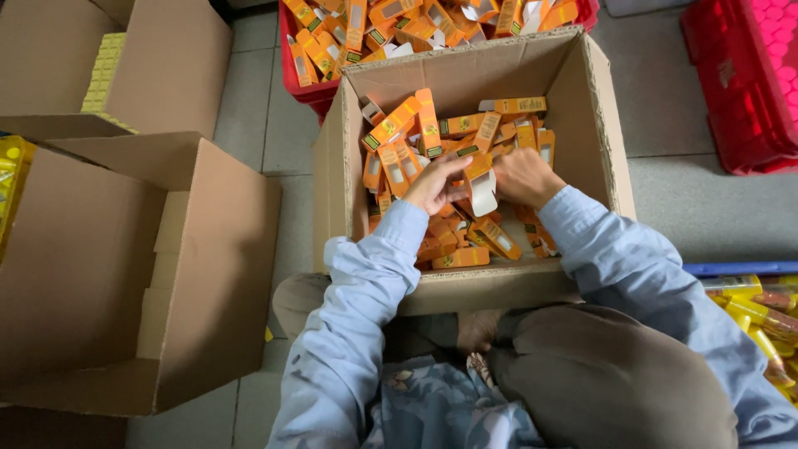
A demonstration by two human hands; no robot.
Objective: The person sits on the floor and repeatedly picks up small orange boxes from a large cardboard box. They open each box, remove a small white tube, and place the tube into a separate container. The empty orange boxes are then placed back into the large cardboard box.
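Note:
Both my hands are inside an open cardboard box (600, 125) that holds several small orange cartons (490, 237). My left hand (434, 185) and my right hand (522, 176) meet over one orange carton (481, 181) with its white end flap hanging open. The left fingers pinch it from the left. The right hand closes over its right side. Light blue sleeves cover both my arms. My knees are drawn up just below the box.
A red crate (299, 83) full of more orange cartons stands behind the box. A large open cardboard box (208, 274) sits on the left. Another red crate (740, 91) is at the top right. Yellow tubes (761, 320) lie at the right edge.

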